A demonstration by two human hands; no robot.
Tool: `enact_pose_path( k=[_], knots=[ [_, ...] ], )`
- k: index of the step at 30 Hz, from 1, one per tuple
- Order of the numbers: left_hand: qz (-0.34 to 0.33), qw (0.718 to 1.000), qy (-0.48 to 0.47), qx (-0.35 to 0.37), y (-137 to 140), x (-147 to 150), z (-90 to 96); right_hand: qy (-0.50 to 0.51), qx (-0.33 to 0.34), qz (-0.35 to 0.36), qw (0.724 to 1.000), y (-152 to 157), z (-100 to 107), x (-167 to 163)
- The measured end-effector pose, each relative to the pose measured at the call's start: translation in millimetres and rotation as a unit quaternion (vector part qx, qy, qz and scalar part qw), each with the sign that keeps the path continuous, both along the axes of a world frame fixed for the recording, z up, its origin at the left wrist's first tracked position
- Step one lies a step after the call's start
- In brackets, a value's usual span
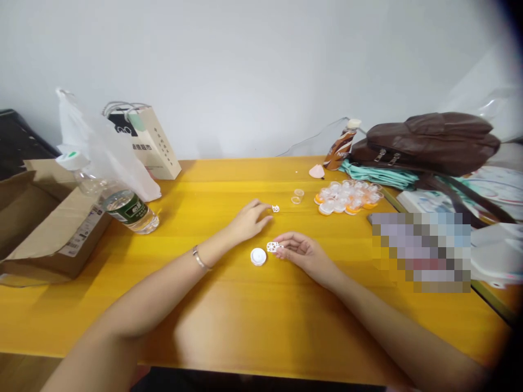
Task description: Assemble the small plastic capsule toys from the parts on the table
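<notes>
Between the thumb and fingers of my right hand [306,253] is a small white openwork piece [272,247] with a spoked, wheel-like pattern. Just left of it, a round white cap-like disc [258,256] lies on the table. My left hand [247,220] reaches over the tabletop with thumb and fingers apart. Close to its fingertips lies a second white openwork piece [276,208]; whether they touch it I cannot tell. Farther right are small clear round pieces, a ring [295,200] among them.
Several clear and orange plastic cups [347,196] sit clustered at the right, near a pink cone-shaped item [316,171] and a drink bottle [342,144]. A brown bag [429,139] is behind them. Leftward are a water bottle [126,209], cardboard box [85,234] and paper bag [157,141].
</notes>
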State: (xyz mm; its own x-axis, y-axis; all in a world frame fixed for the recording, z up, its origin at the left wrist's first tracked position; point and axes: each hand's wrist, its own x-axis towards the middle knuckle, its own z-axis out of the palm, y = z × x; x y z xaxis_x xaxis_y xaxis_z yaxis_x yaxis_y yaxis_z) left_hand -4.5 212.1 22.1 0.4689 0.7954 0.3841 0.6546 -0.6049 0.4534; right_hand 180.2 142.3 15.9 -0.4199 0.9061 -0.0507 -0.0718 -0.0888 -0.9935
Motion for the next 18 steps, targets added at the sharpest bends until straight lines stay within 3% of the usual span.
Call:
enact_pose_path(
  k=[4,8,18],
  knots=[
    [-0.01,1.0,0.018,0.009,26,26,-9.0,0.0,0.009,0.008,1.0,1,-3,1],
    [-0.011,1.0,0.006,0.008,30,32,-19.6,-0.008,0.016,0.011,1.0,0,-4,0],
    [-0.033,0.996,-0.076,-0.027,-3,-29,-24.2,-0.009,-0.001,0.015,1.0,-2,-4,-6]
  ],
)
